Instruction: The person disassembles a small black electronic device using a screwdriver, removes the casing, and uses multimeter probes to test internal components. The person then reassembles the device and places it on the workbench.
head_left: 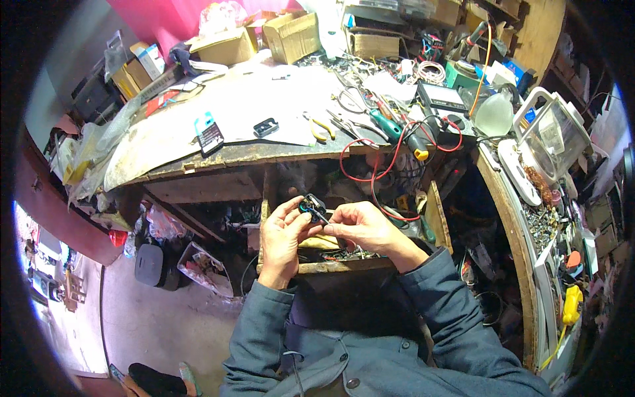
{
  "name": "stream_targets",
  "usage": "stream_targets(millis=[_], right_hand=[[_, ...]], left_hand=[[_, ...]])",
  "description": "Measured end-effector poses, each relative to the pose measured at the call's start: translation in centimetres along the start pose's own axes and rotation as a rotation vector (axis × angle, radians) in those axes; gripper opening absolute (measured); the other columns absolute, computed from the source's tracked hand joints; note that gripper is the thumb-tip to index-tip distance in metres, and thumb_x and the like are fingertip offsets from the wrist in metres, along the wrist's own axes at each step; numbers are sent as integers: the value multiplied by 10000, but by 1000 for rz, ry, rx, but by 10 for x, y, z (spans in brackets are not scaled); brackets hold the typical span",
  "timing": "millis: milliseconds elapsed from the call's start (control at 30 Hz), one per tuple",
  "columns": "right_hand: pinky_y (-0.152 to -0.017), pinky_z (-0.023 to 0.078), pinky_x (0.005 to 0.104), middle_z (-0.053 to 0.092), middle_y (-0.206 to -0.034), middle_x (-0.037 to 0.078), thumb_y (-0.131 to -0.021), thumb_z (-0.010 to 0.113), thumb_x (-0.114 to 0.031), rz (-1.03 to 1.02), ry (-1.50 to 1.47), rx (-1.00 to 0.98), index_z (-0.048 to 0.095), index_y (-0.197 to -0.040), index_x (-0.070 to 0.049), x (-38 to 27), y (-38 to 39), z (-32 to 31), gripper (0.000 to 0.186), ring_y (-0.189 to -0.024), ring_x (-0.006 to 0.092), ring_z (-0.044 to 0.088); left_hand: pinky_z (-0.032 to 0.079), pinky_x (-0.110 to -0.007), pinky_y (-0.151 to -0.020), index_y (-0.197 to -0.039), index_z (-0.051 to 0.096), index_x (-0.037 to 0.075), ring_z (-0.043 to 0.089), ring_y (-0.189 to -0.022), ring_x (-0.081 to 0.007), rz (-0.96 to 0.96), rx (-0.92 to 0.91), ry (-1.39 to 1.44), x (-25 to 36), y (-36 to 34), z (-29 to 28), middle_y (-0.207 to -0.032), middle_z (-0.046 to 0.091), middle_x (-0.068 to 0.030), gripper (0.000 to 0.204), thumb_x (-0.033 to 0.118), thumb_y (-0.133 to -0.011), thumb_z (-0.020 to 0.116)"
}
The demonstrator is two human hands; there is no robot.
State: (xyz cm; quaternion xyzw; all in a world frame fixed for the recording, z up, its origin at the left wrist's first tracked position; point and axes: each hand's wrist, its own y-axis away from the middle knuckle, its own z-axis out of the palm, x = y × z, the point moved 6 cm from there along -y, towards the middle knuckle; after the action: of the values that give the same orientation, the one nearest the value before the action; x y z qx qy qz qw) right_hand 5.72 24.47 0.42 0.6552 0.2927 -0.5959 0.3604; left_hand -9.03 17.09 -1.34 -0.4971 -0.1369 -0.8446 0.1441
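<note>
Over an open drawer at the workbench's front edge, my left hand (281, 239) grips a small black plastic device (313, 204) with a touch of teal on it. Its exact kind is too small to tell. My right hand (365, 227) comes in from the other side, its thumb and fingers pinched together at the device's lower end. Whatever is between those fingertips is hidden. Beyond the hands, a similar small black case (266, 128) lies on the bench. To its right are yellow-handled pliers (320, 128).
A phone-like dark slab (210, 137) lies on the workbench (218, 157). Green-handled tool (385, 124), red cables (362, 179) and a dark meter (442, 98) crowd the right. Cardboard boxes (291, 36) stand behind. A yellow-handled screwdriver (572, 306) rests on the right-hand shelf.
</note>
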Motion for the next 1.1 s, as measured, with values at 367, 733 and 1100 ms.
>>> stream_targets(millis=[367,733,1100], right_hand=[[-457,432,197,628,-681,7,-966,674,-217,55,-421,-43,678,-920,-23,-2,6,2,200,-511,61,551],[-441,344,206,589,-680,-2,-1012,590,-166,112,-577,-110,657,-967,-13,4,5,7,173,-470,44,428],[-442,322,206,562,-648,-12,-977,625,-167,99,-591,-106,660,-938,-29,4,3,7,147,-474,43,424]], left_hand=[[625,-348,-824,-1329,522,-48,710,-955,-217,66,-2,-41,4,3,4,-1130,691,-141,414,6,-931,624],[635,-342,-788,-1319,517,-54,731,-876,-231,72,-14,3,-1,0,-1,-1077,703,-155,404,13,-936,624],[624,-314,-790,-1338,518,-45,723,-889,-199,47,-8,9,1,3,0,-1076,700,-114,435,42,-931,644]])
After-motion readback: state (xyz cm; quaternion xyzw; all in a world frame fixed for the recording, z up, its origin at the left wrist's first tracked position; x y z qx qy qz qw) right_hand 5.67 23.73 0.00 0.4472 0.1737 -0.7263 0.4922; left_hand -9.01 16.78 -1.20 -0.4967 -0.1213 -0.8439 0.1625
